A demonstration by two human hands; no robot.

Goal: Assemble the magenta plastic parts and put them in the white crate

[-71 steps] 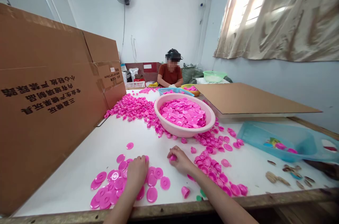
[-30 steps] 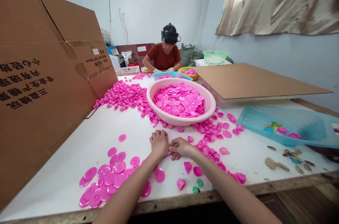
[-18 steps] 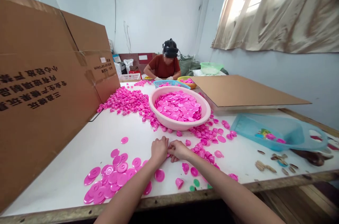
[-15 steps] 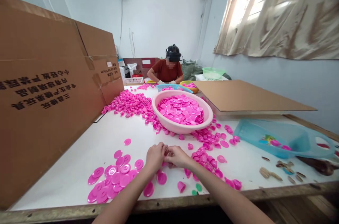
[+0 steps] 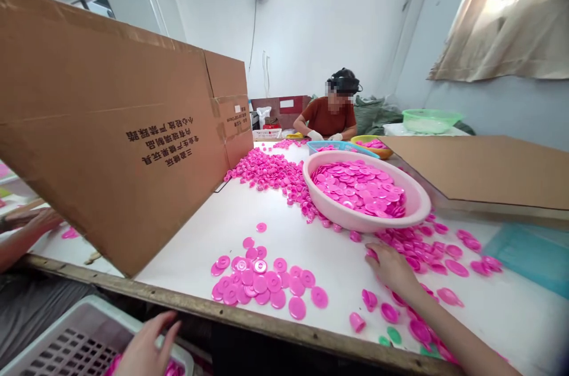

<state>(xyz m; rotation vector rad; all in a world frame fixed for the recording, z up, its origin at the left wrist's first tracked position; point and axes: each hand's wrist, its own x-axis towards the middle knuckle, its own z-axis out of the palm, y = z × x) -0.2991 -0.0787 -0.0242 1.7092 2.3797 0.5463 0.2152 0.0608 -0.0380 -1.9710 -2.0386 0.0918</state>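
Observation:
My left hand (image 5: 146, 347) is over a white plastic basket (image 5: 91, 311) below the table edge, fingers apart and nothing visible in them. Pink pieces show inside that basket beneath it. On the table, my right hand (image 5: 393, 270) pinches a small pink plastic cup (image 5: 372, 254), mostly covered by the fingers. Beside that hand lies a spread of pink cups (image 5: 413, 251). Flat pink discs (image 5: 260, 284) are scattered along the front of the table, left of my right hand. A single cup (image 5: 357, 322) rests near the front edge.
A pink basin (image 5: 368, 223) full of discs stands mid-table, with a heap of cups (image 5: 271, 169) behind it. A tall cardboard box (image 5: 133, 127) borders the left side. Another person (image 5: 331, 115) works across the table; someone's arm (image 5: 31, 230) shows at far left. Cardboard (image 5: 484, 171) lies at right.
My hands were together over the table. The left has dropped down to the basket and opened; the right has moved to the cups. The view has swung left.

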